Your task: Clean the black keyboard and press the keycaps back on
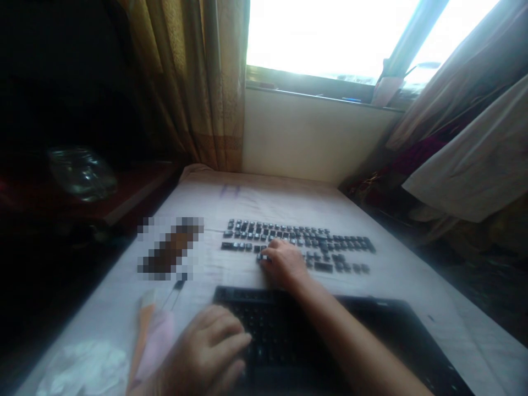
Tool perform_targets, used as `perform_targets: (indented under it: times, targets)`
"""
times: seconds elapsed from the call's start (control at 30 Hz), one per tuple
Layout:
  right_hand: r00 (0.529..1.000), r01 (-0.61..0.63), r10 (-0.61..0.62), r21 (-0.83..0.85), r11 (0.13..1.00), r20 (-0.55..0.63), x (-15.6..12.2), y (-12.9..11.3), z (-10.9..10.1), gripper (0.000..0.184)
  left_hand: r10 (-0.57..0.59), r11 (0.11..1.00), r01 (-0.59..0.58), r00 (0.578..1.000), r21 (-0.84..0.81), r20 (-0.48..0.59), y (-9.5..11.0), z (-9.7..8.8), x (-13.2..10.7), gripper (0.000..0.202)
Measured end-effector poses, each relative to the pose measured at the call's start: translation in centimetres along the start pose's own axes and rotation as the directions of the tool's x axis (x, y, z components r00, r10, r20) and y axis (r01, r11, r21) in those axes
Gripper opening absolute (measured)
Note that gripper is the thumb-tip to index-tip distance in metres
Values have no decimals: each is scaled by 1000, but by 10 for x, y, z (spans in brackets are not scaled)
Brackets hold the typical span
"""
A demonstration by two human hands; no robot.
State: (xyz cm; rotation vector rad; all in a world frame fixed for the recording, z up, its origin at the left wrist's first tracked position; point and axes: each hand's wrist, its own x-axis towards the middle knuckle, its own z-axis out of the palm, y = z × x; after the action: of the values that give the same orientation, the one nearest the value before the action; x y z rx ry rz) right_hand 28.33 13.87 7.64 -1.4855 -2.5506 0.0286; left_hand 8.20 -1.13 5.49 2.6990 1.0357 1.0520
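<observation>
A black keyboard frame [313, 341] lies on the white-covered table [412, 275] near me. Beyond it, several loose black keycaps [313, 239] are laid out in rows on the cloth. My right hand [282, 263] reaches over the keyboard to the keycap rows, fingers curled down on the keycaps near the left middle; whether it grips one is hidden. My left hand [210, 346] rests on the left end of the keyboard frame, fingers bent and lying over its edge.
A pink cloth [159, 341], an orange stick-like tool [142, 330] and crumpled white tissue [86, 366] lie at the near left. A pixelated patch [169, 250] sits left of the keycaps. Curtains [198, 82], a window ledge [313, 88] and white fabric [474, 159] surround the table.
</observation>
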Motion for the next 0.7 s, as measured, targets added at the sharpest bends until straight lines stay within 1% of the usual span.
perform_targets:
  times: [0.13, 0.27, 0.37, 0.43, 0.57, 0.7]
  targets:
    - [1000, -12, 13, 32, 999, -20, -5, -1, -2, 14, -5, 1000, 5, 1000, -5, 8, 2, -1, 1, 24]
    - [999, -21, 25, 86, 996, -41, -23, -1, -9, 14, -18, 1000, 19, 1000, -15, 25, 2, 0, 1, 23]
    - [999, -20, 26, 137, 990, -40, -46, -2, -15, 14, -17, 1000, 17, 999, -8, 33, 1, 1, -1, 22]
    - [998, -5, 18, 215, 977, -58, -64, -1, -18, 14, -14, 1000, 14, 999, -2, 37, 0, 1, -2, 22]
    - [993, 73, -28, 406, 911, -116, -105, -2, -20, 15, 3, 1000, -4, 999, 25, 32, 1, 1, -2, 22]
    - [992, 86, -29, 501, 861, -120, -137, -9, -17, 18, 60, 995, -60, 998, 78, -3, 7, -2, 5, 19]
